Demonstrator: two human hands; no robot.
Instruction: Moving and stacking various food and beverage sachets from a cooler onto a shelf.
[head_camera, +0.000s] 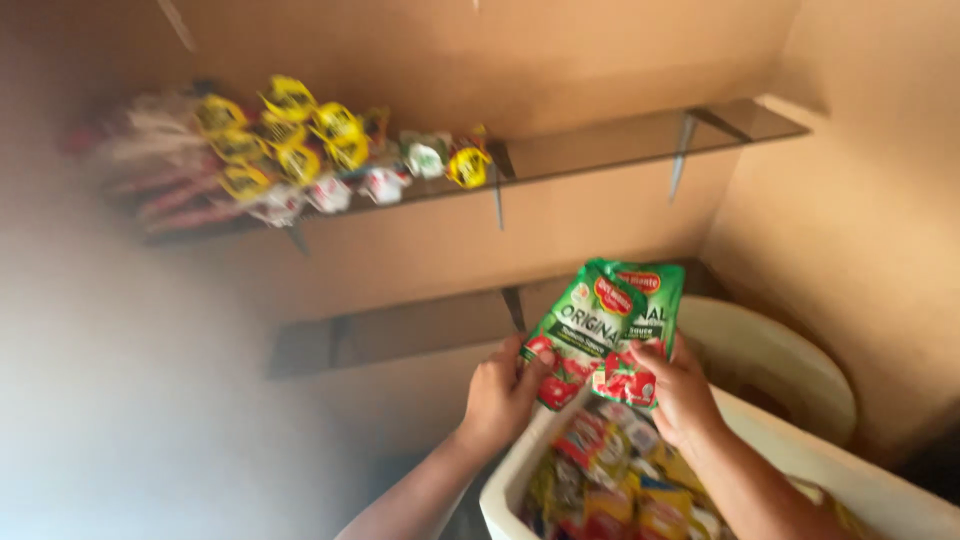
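Note:
My left hand (500, 392) grips the bottom corner of a green sauce pouch (580, 320) with red tomatoes printed on it. My right hand (682, 392) pinches the lower edge of a second green pouch (648, 300) that overlaps the first from behind. Both pouches are held upright, just above a white tub (505, 495) filled with several mixed packets. The view is blurred by motion.
A glass wall shelf (620, 140) at the upper part carries yellow and white packets (290, 150) on its left half. A lower glass shelf (400, 330) sits behind my hands. A white plastic chair back (780, 365) stands at right, against tan walls.

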